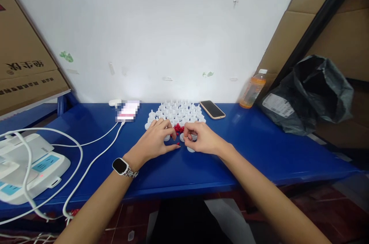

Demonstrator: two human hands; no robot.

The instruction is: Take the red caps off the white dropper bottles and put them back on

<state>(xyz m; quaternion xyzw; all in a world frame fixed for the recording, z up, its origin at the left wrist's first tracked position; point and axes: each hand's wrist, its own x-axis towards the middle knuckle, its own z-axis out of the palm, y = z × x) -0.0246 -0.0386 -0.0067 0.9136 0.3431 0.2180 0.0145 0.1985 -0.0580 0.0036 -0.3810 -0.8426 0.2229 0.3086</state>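
White wall rises behind a blue table (259, 147), and both forearms reach out across it, wrists resting low, hands meeting at the middle. The left hand (155, 140), a watch (121, 166) on its wrist, lies curled with fingertips pinched at the small red pieces (178, 129). The right hand (201, 138) is curled too, fingers pinching a white cap (190, 148) just beside that red heap. More white caps (175, 112) stand clustered right behind the hands. A phone (212, 109) and an orange bottle (253, 90) sit farther back.
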